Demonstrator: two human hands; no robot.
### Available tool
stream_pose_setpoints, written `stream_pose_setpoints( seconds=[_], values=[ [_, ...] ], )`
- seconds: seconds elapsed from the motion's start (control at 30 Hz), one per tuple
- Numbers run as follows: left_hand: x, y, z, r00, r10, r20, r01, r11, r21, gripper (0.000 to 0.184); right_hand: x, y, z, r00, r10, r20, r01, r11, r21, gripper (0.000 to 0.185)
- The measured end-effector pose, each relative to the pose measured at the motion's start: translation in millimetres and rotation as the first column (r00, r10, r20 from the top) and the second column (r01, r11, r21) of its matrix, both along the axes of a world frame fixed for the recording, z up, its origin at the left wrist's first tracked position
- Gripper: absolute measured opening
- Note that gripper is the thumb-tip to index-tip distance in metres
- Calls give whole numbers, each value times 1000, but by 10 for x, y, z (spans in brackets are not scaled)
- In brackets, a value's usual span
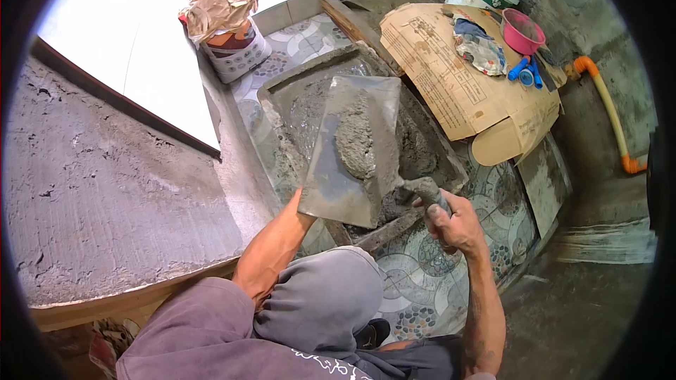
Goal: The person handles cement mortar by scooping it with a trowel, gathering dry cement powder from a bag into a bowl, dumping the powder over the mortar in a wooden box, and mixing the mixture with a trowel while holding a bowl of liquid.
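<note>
Grey board [336, 162] overlaps trough rim [310, 67]; right fingers [439, 217] clench trowel handle [424, 187]; left fingers hidden, grip unclear.

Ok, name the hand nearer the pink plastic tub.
Right. In view, the right hand is below-left of the tub; the left hand, hidden under the grey rectangular board, is farther off leftward.

The floor [415, 288], tiled in grey curves and pebble patterns, carries a caked rectangular trough [310, 66] holding wet grey mix [419, 146] and, beyond its far left corner, a printed sack [241, 60]
</note>
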State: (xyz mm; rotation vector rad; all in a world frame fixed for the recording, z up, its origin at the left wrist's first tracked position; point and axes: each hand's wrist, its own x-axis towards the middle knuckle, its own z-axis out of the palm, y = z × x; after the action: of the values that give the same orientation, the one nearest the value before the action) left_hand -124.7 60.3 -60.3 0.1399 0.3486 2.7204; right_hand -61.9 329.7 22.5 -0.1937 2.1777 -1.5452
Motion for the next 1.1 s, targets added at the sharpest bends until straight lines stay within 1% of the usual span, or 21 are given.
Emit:
stream_pose_setpoints(
  seconds=[0.07, 0.17, 0.27, 0.37, 0.47, 0.5, 0.6, 0.63, 0.73, 0.77, 0.87, 1.0, 1.1],
  values=[
    [36, 9, -5, 1000, -11, 3, 11, 1000, -4, 52, -55, 59, -54, 997, 73, -33, -71, 996, 50, 43],
    [136, -7, -7, 1000, -21, 10, 21, 1000, -19, 51, -58, 150, -116, 975, 122, -185, -67, 958, 278, 48],
    [174, -54, -18, 1000, -17, 12, 18, 998, -56, 51, -54, 355, -6, 982, 162, -94, -108, 901, 421, 47],
    [68, -100, -30, 1000, -3, 3, 3, 994, -107, 51, 4, 583, 25, 986, 144, -89, -73, 837, 543, 47],
    [-227, -110, -68, 1000, 15, -18, -18, 985, -174, 51, 102, 913, -30, 962, 99, -253, 65, 820, 569, 43],
    [-308, -112, -85, 1000, 16, -22, -19, 982, -190, 51, 117, 980, 28, 961, 105, -256, 68, 807, 587, 36],
    [-513, -107, -142, 999, 21, -38, -29, 974, -225, 51, 250, 707, 370, 870, 14, -493, 196, 908, 371, 30],
    [-565, -99, -162, 999, 22, -37, -30, 971, -236, 51, 306, 693, 489, 846, 169, -506, 120, 863, 490, 40],
    [-661, -43, -212, 999, 11, -46, -22, 968, -250, 51, 459, 499, 559, 725, 287, -626, 113, 847, 519, 47],
    [-669, -33, -233, 999, 10, -45, -21, 968, -249, 51, 526, 510, 534, 752, 327, -573, 76, 820, 567, 54],
    [-680, 7, -275, 999, 2, -46, -14, 970, -244, 50, 659, 491, 299, 694, 444, -567, 125, 702, 702, 54],
    [-611, 32, -304, 999, -2, -44, -9, 970, -242, 50, 649, 491, -11, 693, 446, -566, 158, 672, 723, 61],
    [-564, 25, -294, 999, -13, -47, 1, 970, -243, 50, 563, 458, -162, 644, 478, -598, 162, 679, 716, 64]
  ],
)
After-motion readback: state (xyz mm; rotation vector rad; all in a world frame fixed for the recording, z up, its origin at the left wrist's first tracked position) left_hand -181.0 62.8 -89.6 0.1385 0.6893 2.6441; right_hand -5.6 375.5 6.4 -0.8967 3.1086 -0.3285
